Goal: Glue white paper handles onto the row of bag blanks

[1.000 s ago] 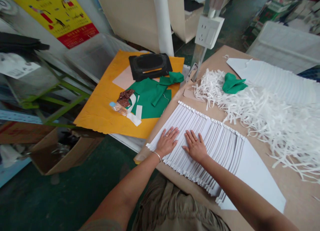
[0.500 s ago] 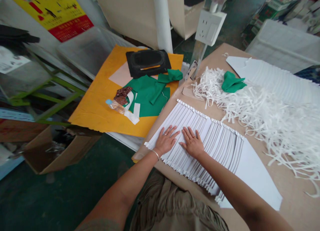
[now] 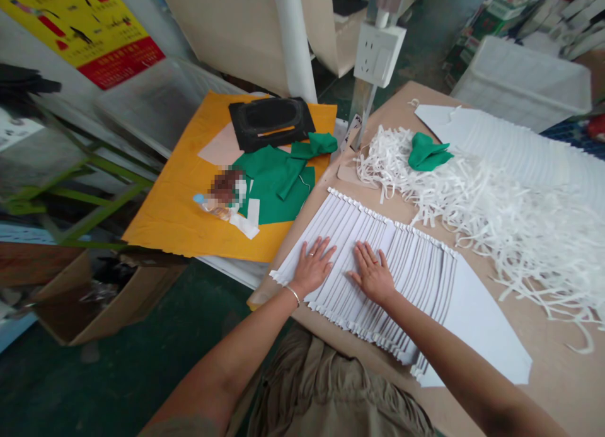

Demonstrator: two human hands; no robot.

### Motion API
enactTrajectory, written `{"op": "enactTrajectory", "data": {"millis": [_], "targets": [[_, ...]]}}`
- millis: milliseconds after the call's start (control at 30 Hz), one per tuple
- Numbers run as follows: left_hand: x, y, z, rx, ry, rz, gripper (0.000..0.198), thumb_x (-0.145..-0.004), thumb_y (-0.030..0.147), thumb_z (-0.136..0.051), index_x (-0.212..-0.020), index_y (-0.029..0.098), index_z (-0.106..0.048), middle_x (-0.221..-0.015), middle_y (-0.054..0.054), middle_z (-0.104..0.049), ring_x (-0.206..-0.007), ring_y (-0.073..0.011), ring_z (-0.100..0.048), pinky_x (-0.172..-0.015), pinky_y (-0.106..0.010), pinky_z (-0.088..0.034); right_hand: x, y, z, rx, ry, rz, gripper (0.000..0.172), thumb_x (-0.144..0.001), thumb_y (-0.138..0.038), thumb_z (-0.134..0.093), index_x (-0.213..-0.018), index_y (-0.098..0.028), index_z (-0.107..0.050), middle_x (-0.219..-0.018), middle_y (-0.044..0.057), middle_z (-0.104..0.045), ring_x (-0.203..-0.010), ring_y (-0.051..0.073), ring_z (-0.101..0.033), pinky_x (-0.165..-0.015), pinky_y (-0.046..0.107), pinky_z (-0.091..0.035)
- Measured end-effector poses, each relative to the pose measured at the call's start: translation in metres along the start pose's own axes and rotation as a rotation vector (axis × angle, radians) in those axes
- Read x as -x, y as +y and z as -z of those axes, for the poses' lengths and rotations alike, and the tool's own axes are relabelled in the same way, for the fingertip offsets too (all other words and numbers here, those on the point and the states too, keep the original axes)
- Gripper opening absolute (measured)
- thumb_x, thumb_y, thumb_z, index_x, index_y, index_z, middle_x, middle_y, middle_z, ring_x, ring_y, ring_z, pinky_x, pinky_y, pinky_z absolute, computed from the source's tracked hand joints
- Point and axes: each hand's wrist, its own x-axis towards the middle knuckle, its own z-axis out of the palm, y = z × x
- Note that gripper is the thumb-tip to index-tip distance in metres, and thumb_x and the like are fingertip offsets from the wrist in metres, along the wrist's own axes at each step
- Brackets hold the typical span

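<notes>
A fanned row of white paper sheets (image 3: 416,273) lies overlapped on the brown table (image 3: 558,374). My left hand (image 3: 312,267) rests flat on the left end of the row, fingers spread, a bracelet at the wrist. Beside it my right hand (image 3: 373,274) presses flat on the sheets too, fingers stretched out. Neither hand holds anything.
A heap of white paper strips (image 3: 482,203) with a green cloth (image 3: 425,152) covers the table's far side. A second white sheet fan (image 3: 510,153) lies beyond. To the left, an orange board (image 3: 179,216) carries green fabric (image 3: 278,185), a black frame (image 3: 271,122) and a small bottle (image 3: 212,205). A socket box (image 3: 379,53) stands on a post.
Both hands stay flat on the sheets; my right hand has slid slightly right, widening the gap between the hands. The view has shifted a little.
</notes>
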Motion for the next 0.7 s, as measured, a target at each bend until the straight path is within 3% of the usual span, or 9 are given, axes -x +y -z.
{"op": "enactTrajectory", "data": {"millis": [200, 467, 700], "targets": [[-0.003, 0.033, -0.01, 0.008, -0.044, -0.173, 0.057, -0.106, 0.037, -0.034, -0.161, 0.026, -0.03, -0.166, -0.001, -0.03, -0.157, -0.0194, -0.016, -0.129, -0.053, -0.009, 0.001, 0.002, -0.004, 0.005, -0.029, -0.003, 0.074, -0.103, -0.058, -0.031, -0.162, -0.015, -0.022, -0.167, 0.011, -0.022, -0.158, 0.028, -0.014, -0.125, 0.062, -0.011], [-0.003, 0.032, -0.009, 0.005, -0.032, -0.17, 0.055, -0.105, 0.037, -0.036, -0.16, 0.028, -0.033, -0.166, 0.0, -0.03, -0.157, -0.0193, -0.017, -0.128, -0.054, -0.012, 0.01, 0.007, -0.006, 0.007, -0.018, -0.005, 0.073, -0.103, -0.057, -0.031, -0.162, -0.016, -0.022, -0.167, 0.011, -0.023, -0.158, 0.027, -0.014, -0.125, 0.061, -0.011], [-0.003, 0.049, -0.013, 0.01, -0.044, -0.232, 0.057, -0.106, 0.038, -0.036, -0.161, 0.023, -0.03, -0.166, -0.001, -0.028, -0.157, -0.0188, -0.015, -0.129, -0.053, -0.011, 0.022, 0.017, 0.0, 0.014, -0.019, 0.002, 0.074, -0.103, -0.057, -0.032, -0.162, -0.013, -0.023, -0.167, 0.011, -0.022, -0.158, 0.028, -0.015, -0.125, 0.061, -0.011]]}}
